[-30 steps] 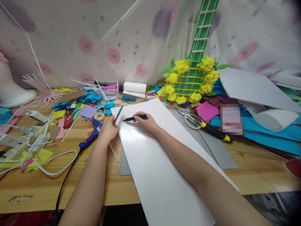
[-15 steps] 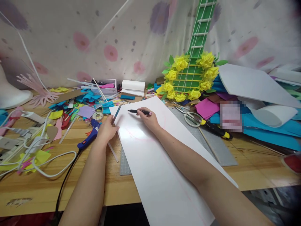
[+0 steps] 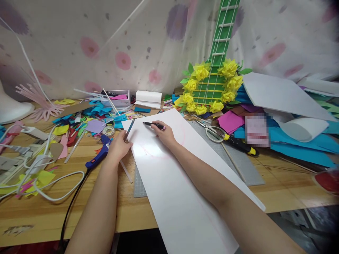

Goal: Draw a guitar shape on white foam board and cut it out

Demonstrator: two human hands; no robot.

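Observation:
A long white board (image 3: 169, 197) with faint pink curved lines lies aslant on the wooden table (image 3: 137, 218), its near end reaching past the table edge. My right hand (image 3: 165, 135) is closed around a black marker (image 3: 155, 125); its tip points left, close over the upper part of the board. I cannot tell whether the tip touches. At the board's upper left edge, my left hand (image 3: 119, 145) is closed on a thin dark strip (image 3: 130, 129) that slants up to the right. What kind of strip it is cannot be made out.
Left lie a blue glue gun (image 3: 97, 157), a tape roll (image 3: 108, 131), paper scraps and a power strip (image 3: 19, 169) with cables. On the right are scissors (image 3: 213, 133) and a grey cutting mat (image 3: 249, 173). Behind stands a green guitar shape (image 3: 218, 76) with yellow flowers.
The whole view has shifted slightly. The marker lies a little flatter in my right hand; my left hand stays at the board's edge with the dark strip.

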